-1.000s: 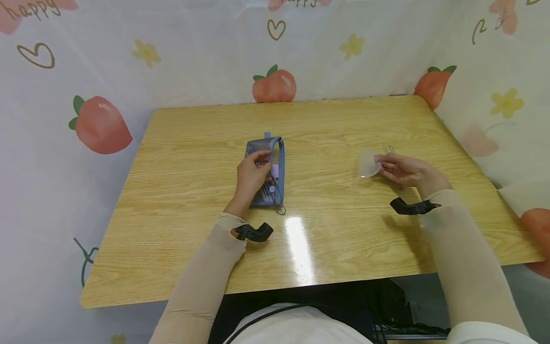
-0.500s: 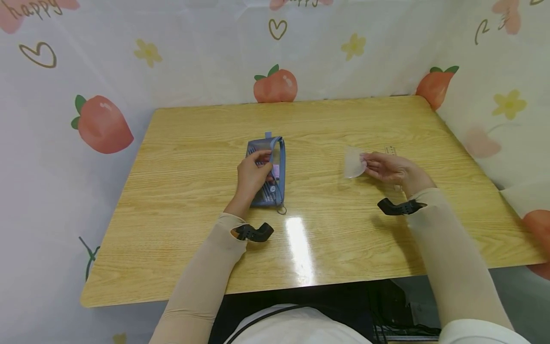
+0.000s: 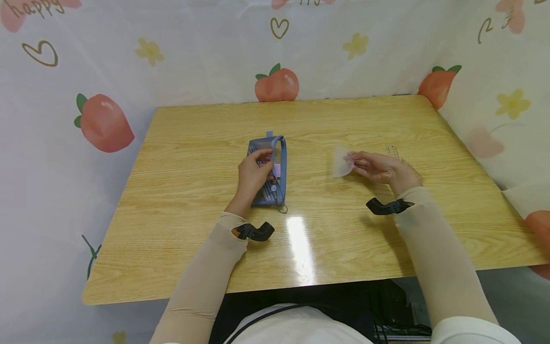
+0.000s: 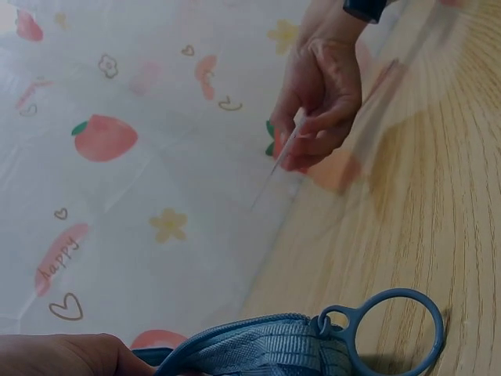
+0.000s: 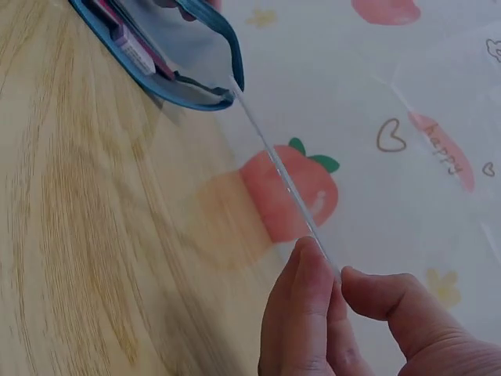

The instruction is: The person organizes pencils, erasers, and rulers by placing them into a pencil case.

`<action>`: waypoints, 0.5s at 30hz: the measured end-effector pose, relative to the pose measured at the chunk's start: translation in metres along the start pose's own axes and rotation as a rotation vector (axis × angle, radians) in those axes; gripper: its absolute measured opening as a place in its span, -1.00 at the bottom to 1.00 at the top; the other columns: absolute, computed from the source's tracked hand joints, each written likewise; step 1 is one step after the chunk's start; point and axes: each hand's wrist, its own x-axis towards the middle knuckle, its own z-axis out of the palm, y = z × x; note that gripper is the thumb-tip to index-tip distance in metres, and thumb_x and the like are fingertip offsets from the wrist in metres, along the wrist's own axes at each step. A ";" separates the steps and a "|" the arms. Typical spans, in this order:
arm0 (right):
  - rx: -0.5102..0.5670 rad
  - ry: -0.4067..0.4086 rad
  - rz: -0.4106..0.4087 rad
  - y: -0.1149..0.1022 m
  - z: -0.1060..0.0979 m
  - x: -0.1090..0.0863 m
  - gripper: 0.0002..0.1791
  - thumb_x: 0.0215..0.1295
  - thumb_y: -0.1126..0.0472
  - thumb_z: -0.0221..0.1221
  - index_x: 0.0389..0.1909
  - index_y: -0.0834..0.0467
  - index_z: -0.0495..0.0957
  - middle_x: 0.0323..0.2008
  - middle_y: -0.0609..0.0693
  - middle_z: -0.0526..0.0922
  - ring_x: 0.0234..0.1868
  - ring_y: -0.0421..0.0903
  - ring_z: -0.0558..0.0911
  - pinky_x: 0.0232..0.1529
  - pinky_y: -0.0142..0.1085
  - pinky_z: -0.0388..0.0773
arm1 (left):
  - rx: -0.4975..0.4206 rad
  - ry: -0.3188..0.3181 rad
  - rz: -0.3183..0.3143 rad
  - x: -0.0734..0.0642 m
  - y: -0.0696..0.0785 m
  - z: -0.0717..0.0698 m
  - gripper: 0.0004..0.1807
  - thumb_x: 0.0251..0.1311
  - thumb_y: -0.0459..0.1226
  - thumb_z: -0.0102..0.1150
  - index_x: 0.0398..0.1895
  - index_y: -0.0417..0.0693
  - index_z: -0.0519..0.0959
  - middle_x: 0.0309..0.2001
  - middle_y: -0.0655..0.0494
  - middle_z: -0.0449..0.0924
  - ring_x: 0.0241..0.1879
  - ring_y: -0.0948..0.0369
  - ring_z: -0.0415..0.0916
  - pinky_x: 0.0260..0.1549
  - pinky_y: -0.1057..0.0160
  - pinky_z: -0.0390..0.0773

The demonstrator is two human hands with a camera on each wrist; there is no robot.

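1. On the left, the person's forearm angled forward over the table, the left hand bent over a blue see-through pouch, gripping its opening edge near mid-table.
2. Right of the pouch, apart from it, a clear plastic piece was held up.
3. The right hand, pointing left, pinched it between thumb and fingers.
4. Just beyond, a marked strip lay partly hidden.
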 end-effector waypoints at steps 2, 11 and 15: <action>-0.013 -0.006 -0.001 0.001 0.003 0.003 -0.68 0.48 0.35 -0.06 -0.28 0.26 0.69 -0.30 0.07 0.74 -0.29 -0.14 0.72 -0.20 -0.39 0.74 | -0.001 0.000 -0.001 0.000 0.000 0.000 -0.59 0.19 -0.41 0.17 0.13 -0.09 0.61 -0.07 -0.05 0.63 -0.33 0.15 0.66 -0.53 0.38 0.73; -0.063 0.001 -0.015 0.007 0.018 0.013 -0.69 0.49 0.38 -0.07 -0.26 0.23 0.67 -0.31 0.07 0.74 -0.30 -0.13 0.72 -0.24 -0.41 0.74 | 0.002 0.002 0.003 0.001 0.000 -0.001 -0.60 0.19 -0.40 0.17 0.13 -0.08 0.61 -0.05 -0.08 0.64 -0.35 0.18 0.65 -0.54 0.38 0.72; -0.100 -0.016 -0.015 0.009 0.025 0.019 -0.69 0.49 0.37 -0.08 -0.26 0.23 0.66 -0.31 0.06 0.73 -0.30 -0.14 0.72 -0.21 -0.42 0.74 | -0.006 -0.001 0.005 0.002 0.000 -0.001 -0.60 0.18 -0.40 0.17 0.13 -0.09 0.61 -0.04 -0.08 0.64 -0.37 0.20 0.64 -0.54 0.39 0.72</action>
